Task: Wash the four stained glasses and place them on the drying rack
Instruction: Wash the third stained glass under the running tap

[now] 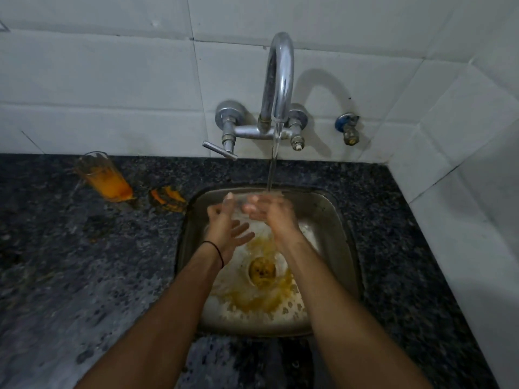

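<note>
The dark speckled worktop (84,262) surrounded a yellow-streaked steel sink (339,220). Water from the tap (278,80) fell on both hands. The right hand (276,220) curled round a blurred clear glass (241,204). The left hand (224,228) was beside it, its grip too blurred to tell. A stained glass (104,178) stood on the worktop at the left, near an orange spill (168,197).

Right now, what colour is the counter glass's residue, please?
Orange; the glass shows best in head view.

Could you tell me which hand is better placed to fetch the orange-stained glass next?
Probably the left hand: the orange-stained clear glass stands on the dark speckled counter left of the steel sink, while the right hand would cross over.
</note>
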